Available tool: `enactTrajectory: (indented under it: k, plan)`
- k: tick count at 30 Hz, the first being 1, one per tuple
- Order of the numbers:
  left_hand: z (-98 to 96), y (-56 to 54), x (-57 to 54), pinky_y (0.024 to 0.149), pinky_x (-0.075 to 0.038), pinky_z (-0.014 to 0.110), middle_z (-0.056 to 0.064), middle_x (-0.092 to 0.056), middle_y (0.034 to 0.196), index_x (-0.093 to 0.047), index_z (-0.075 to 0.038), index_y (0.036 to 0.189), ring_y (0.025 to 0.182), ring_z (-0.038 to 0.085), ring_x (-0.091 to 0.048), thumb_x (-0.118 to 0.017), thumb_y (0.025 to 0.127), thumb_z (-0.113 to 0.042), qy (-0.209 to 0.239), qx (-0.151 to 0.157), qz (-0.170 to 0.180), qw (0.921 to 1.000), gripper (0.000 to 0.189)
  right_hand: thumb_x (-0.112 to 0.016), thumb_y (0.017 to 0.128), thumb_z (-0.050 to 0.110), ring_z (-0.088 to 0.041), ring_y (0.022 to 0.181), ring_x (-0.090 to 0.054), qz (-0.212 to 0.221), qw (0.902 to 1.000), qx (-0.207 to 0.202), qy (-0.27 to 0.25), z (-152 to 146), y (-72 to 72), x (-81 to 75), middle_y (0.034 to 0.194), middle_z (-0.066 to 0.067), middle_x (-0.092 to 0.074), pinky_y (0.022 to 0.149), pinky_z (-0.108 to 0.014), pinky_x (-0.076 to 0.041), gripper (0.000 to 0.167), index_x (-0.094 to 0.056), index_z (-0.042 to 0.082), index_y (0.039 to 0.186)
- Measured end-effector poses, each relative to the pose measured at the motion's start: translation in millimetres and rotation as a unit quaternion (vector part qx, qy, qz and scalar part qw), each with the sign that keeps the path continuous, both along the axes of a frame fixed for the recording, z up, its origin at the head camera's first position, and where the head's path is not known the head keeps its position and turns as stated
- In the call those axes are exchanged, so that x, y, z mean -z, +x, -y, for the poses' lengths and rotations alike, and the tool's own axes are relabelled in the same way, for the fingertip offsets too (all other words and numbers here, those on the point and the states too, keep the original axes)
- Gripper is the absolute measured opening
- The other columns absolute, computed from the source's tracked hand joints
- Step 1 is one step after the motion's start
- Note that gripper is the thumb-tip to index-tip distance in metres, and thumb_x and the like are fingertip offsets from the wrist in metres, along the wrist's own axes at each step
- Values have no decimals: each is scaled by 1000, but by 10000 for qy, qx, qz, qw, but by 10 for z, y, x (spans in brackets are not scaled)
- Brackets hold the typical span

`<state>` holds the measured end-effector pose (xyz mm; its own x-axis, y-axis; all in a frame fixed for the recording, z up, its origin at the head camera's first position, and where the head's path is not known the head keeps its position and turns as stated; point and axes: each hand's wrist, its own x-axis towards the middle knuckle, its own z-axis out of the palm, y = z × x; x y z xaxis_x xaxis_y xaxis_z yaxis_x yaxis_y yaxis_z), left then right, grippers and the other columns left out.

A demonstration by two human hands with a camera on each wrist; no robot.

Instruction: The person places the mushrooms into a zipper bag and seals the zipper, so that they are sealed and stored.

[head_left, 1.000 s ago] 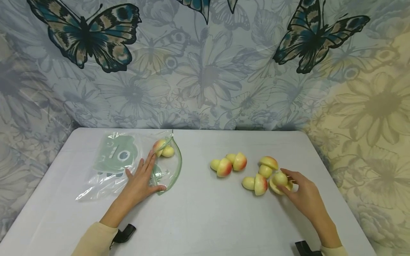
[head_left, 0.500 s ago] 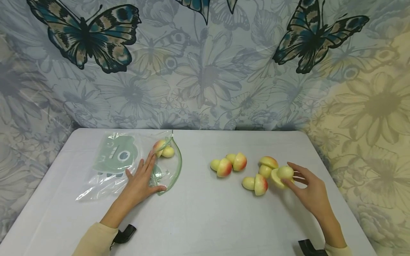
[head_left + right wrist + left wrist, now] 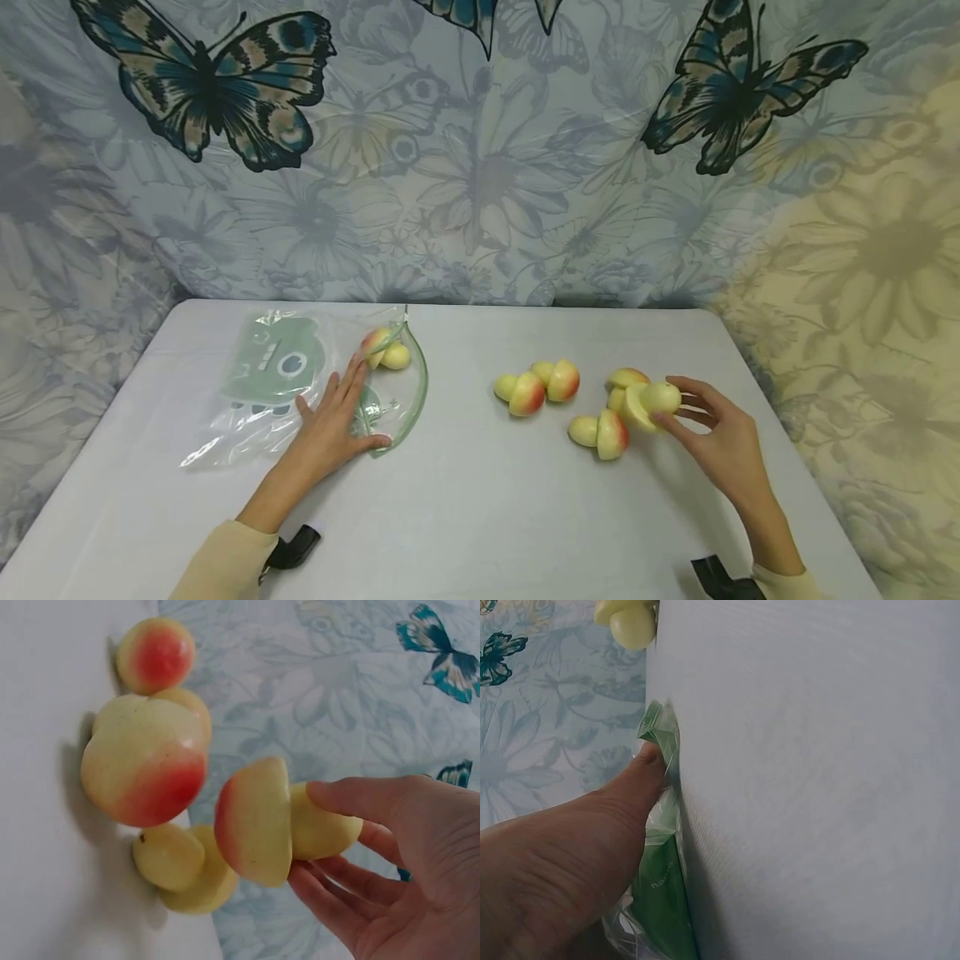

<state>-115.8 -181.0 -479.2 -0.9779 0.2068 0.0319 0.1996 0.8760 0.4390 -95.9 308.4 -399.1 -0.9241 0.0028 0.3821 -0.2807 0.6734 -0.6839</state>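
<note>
My right hand [image 3: 723,450] pinches a toy mushroom [image 3: 661,399] by its pale yellow stem, thumb on one side and fingers on the other. Its red-blushed yellow cap [image 3: 253,821] points away from the palm in the right wrist view. Just behind it, partly covered, is another toy mushroom [image 3: 624,377]; one more mushroom [image 3: 611,437] lies on its left. On the left, my left hand [image 3: 324,433] rests with spread fingers on a clear plastic bag [image 3: 217,442] with a green printed figure. Inside the bag's green-edged mouth lies a mushroom [image 3: 394,357].
Two more toy mushrooms [image 3: 527,395] lie close together near the middle of the white table [image 3: 480,517]. Behind the table's far edge hangs a backdrop [image 3: 480,208] printed with flowers and butterflies. Black wrist mounts [image 3: 295,547] sit at both sleeves.
The mushroom in my right hand has risen slightly and turned, its cap now facing left rather than down. My left hand, the bag and the other mushrooms have stayed in place.
</note>
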Motion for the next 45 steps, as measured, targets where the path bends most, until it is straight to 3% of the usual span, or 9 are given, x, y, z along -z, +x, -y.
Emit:
enactTrajectory:
  k: [11, 23, 35, 45]
  plan:
    - [7, 8, -8, 91, -2, 87, 5, 1, 165, -5, -10, 158, 142, 53, -14, -81, 72, -51, 18, 18, 24, 10000, 123, -81, 78, 1, 8, 98, -58, 308, 9990, -164, -281, 178, -76, -80, 116, 3, -60, 75, -12, -52, 48, -60, 1, 121]
    - [21, 8, 8, 91, -1, 87, 4, 2, 165, -4, -11, 159, 142, 53, -14, -81, 72, -51, 56, 1, 50, 10000, 123, -79, 77, -7, 6, 104, -53, 108, 9977, -594, -296, 382, -156, -76, 116, -12, -60, 77, -12, -52, 45, -60, -4, 118]
    - [11, 4, -2, 91, -2, 87, 4, 2, 165, -6, -9, 158, 142, 53, -16, -82, 72, -50, 51, 6, -8, 10000, 122, -80, 79, 1, -3, 98, -55, 552, 9949, -653, -535, 577, -221, -80, 117, -12, -59, 75, -13, -53, 45, -59, -3, 119]
    - [7, 6, -10, 92, -3, 87, 4, 2, 166, -7, -9, 158, 142, 53, -16, -82, 71, -51, 59, -1, -33, 10000, 122, -78, 81, 0, -2, 105, -55, 271, 9929, -935, -684, 717, -259, -84, 119, -11, -59, 80, -14, -52, 41, -64, 0, 119]
